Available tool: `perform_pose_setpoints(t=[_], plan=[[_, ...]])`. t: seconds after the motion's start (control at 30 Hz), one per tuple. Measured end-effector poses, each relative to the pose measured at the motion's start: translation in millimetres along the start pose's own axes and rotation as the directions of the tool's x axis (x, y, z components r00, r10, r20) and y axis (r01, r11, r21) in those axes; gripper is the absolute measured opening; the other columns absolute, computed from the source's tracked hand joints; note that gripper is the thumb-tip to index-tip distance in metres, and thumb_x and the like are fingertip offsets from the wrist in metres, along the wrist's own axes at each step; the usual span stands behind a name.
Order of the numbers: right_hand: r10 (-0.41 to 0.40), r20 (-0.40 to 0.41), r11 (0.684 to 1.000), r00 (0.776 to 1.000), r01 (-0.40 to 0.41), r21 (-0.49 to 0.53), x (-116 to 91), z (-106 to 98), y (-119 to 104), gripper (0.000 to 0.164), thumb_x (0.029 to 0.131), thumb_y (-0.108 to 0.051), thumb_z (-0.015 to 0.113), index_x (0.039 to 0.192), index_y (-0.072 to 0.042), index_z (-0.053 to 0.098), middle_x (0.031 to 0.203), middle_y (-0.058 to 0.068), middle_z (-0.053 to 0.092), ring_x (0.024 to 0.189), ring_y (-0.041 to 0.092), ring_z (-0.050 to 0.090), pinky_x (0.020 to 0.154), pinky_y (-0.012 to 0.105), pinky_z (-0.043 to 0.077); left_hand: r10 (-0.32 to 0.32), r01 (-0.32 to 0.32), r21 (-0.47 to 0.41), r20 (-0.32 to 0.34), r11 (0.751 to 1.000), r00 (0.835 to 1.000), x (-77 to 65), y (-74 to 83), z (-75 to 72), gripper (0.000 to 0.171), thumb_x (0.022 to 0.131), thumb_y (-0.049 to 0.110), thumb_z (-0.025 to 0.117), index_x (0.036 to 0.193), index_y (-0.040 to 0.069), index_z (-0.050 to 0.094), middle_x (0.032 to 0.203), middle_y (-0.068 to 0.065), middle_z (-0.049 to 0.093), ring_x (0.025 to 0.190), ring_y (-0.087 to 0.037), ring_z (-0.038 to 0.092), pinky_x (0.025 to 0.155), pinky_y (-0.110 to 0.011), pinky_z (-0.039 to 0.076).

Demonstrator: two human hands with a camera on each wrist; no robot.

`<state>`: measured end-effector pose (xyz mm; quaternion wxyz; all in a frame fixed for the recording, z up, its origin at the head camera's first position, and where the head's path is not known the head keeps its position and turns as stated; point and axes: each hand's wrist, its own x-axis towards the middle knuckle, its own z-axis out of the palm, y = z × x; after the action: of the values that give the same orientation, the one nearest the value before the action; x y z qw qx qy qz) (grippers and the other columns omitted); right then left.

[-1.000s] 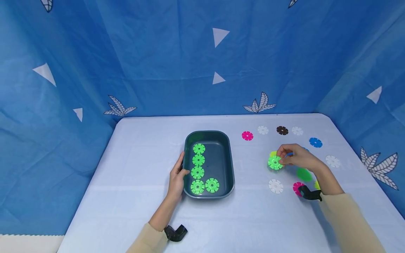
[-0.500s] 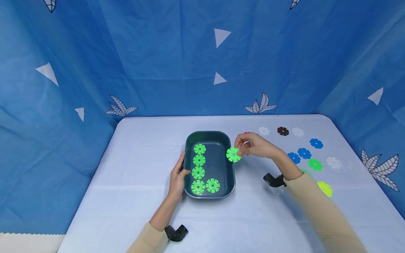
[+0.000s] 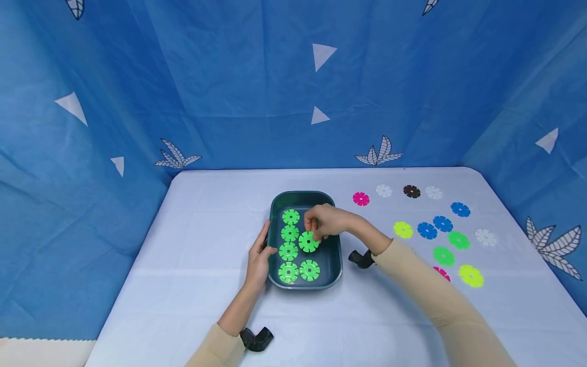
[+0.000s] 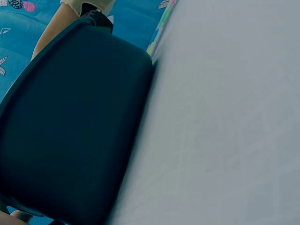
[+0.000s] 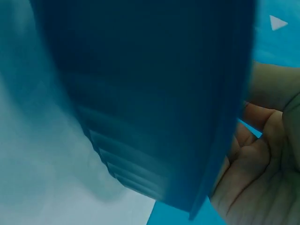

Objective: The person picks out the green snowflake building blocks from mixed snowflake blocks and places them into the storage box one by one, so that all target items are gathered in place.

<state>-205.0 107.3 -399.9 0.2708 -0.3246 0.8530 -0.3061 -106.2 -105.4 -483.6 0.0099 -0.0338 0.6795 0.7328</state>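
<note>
A dark blue-green plastic tray [image 3: 326, 262] lies on the white-covered table. My left hand [image 3: 258, 262] grips its left side, thumb over the rim. Between the fingertips of my right hand [image 3: 331, 220] a green notched plastic disc [image 3: 308, 243] is pinched, inside the tray's outline. Several matching discs form a column [image 3: 288, 251] along the tray's left side, and another green disc [image 3: 309, 270] lies right of the lowest one. The tray's outer wall [image 4: 75, 126] fills much of the left wrist view. In the right wrist view, the tray wall [image 5: 154, 93] hides my fingertips.
On the right of the table lie loose notched discs: blue [image 3: 442, 224], green [image 3: 444, 256], yellow [image 3: 471, 276], pink [image 3: 361, 199], brown [image 3: 411, 191] and white [image 3: 485, 237]. A blue curtain [image 3: 257, 92] hangs behind the table.
My right hand has carried the pinched green disc leftward from the loose discs, across the tray's right rim and in beside the column. My left hand has kept its grip on the tray.
</note>
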Motion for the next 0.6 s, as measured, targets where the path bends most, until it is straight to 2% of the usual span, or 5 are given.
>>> perform_pose_setpoints(t=[0.4, 0.6], plan=[[0.096, 0.043, 0.987, 0.994, -0.09, -0.131, 12.2, 13.6, -3.5, 0.014, 0.078, 0.007, 0.072, 0.08, -0.004, 0.063, 0.067, 0.003, 0.061, 0.054, 0.015, 0.061, 0.053, 0.024, 0.053, 0.002, -0.002, -0.009, 0.007, 1.0, 1.0, -0.4, 0.9, -0.2, 0.073, 0.088, -0.003, 0.043, 0.155, 0.021, 0.029, 0.164, -0.001, 0.018, 0.152, -0.025, 0.01, 0.12, -0.049, 0.016], [0.14, 0.049, 0.974, 0.989, -0.129, -0.189, 14.1, 19.3, -5.8, 0.014, 0.078, 0.005, 0.074, 0.08, -0.006, 0.065, 0.066, 0.002, 0.063, 0.056, 0.015, 0.064, 0.054, 0.026, 0.051, 0.0, 0.0, -0.012, 0.012, 1.0, 1.0, -0.6, 2.0, -0.1, 0.073, 0.088, -0.003, 0.043, 0.155, 0.021, 0.028, 0.164, -0.002, 0.018, 0.152, -0.025, 0.01, 0.12, -0.049, 0.017]])
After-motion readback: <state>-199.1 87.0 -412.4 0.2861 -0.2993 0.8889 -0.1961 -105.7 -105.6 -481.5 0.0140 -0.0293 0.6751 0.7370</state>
